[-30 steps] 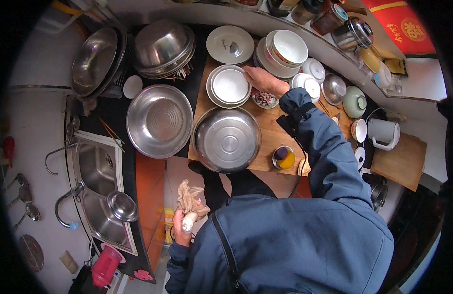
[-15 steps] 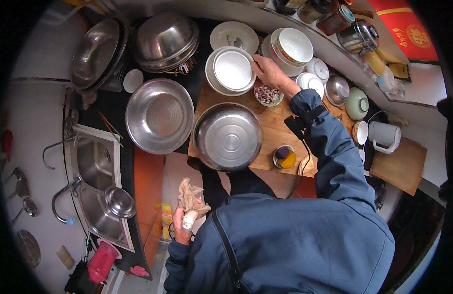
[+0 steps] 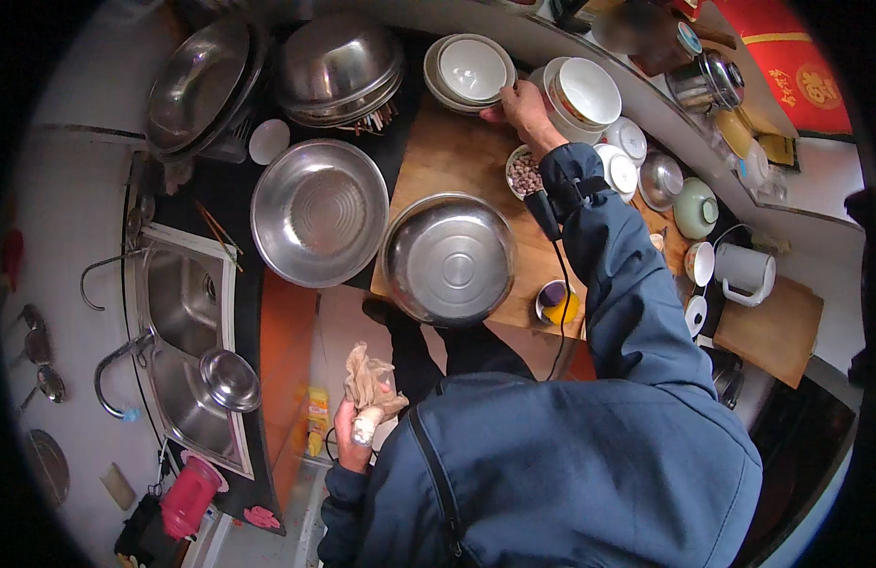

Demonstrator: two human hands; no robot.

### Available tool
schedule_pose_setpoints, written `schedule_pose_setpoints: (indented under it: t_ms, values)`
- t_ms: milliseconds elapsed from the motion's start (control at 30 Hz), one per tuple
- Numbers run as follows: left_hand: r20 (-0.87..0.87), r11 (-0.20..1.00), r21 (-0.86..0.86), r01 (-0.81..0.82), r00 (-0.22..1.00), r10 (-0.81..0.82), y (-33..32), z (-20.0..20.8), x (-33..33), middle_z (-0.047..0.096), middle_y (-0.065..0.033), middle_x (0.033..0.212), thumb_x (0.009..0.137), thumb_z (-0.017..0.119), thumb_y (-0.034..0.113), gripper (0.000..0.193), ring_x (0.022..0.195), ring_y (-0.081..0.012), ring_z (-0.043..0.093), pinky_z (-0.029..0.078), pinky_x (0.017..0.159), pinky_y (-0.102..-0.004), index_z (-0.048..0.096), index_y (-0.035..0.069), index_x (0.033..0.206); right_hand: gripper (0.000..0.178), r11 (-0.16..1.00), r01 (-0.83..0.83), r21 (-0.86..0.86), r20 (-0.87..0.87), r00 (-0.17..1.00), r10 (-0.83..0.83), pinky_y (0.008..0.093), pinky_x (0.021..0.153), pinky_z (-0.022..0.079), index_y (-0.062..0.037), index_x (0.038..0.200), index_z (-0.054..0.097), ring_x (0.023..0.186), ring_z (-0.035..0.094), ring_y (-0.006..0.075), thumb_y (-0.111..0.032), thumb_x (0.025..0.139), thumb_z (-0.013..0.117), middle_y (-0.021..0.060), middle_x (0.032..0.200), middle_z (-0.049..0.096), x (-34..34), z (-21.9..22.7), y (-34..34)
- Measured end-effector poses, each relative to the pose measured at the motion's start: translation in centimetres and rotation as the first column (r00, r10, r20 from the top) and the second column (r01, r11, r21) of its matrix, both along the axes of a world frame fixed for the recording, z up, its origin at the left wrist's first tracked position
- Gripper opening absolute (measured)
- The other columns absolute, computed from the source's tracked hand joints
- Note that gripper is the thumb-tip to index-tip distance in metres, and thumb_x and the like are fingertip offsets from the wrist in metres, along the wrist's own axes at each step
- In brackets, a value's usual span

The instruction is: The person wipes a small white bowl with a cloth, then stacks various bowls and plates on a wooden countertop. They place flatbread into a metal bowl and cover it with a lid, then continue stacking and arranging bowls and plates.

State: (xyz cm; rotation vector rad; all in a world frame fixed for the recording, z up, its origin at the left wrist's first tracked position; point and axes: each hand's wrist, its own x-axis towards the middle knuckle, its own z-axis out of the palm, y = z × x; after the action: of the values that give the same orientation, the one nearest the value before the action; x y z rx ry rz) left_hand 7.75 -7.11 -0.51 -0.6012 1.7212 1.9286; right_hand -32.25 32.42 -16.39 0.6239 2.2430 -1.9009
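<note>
White bowl (image 3: 475, 70), nested in a wider pale dish (image 3: 431, 81): twelve o'clock in the view. Right hand (image 3: 526, 113): fingers touching the stack's rim at four o'clock; whether gripping, cannot tell. Bowl of small speckled pieces (image 3: 513, 182): five o'clock from the stack. Steel basin (image 3: 449, 267): six o'clock, on wooden board (image 3: 436, 156). Left hand (image 3: 350, 437): seven o'clock in the view, apart from the right, clasped around crumpled tan cloth (image 3: 367, 376).

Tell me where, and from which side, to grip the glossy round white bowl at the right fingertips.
Pinch the rim of the glossy round white bowl, probably from the right: it sits mouth-up, its rim exposed, and the bare right hand is there.
</note>
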Motion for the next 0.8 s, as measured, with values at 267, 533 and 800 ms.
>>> schedule_pose_setpoints:
  t_ms: [267, 533, 800]
  values:
    - [0.034, 0.996, 0.075, 0.043, 0.998, -0.046, -1.0, -2.5, -0.1, 0.066, -0.0082, 0.12, 0.095, 0.057, 0.026, 0.044, 0.108, -0.0194, 0.067, 0.054, 0.093, -0.0343, 0.059, 0.002, 0.131, 0.038, 0.994, 0.036, -0.104, 0.083, 0.996, -0.028, 0.0327, 0.071, 0.067, 0.0208, 0.125, 0.049, 0.08, 0.076, 0.031, -0.012, 0.106, 0.044, 0.0279, 0.101, 0.072, 0.1, 0.6, -0.4]
    - [0.074, 0.934, 0.357, 0.005, 0.997, -0.034, 0.5, -13.1, -1.3, 0.061, -0.0114, 0.138, 0.105, 0.056, 0.024, 0.054, 0.123, -0.0212, 0.061, 0.046, 0.108, -0.0344, 0.043, -0.001, 0.15, 0.051, 0.991, -0.129, -0.028, 0.077, 0.988, 0.131, 0.0303, 0.072, 0.063, 0.0135, 0.134, 0.046, 0.089, 0.077, 0.0271, -0.032, 0.11, 0.052, 0.0244, 0.108, 0.071, 3.8, 3.3, -0.9]
    - [0.418, 0.845, 0.371, -0.386, 0.881, 0.219, 4.8, -22.2, 0.1, 0.053, -0.0092, 0.143, 0.105, 0.059, 0.018, 0.058, 0.133, -0.0209, 0.052, 0.04, 0.115, -0.0376, 0.036, 0.001, 0.156, 0.077, 0.47, -0.683, 0.559, 0.05, 0.594, 0.803, 0.0464, 0.109, 0.046, 0.0013, 0.149, 0.046, 0.129, 0.057, 0.0395, -0.046, 0.094, 0.072, 0.0275, 0.141, 0.055, 18.3, 4.7, -3.3]
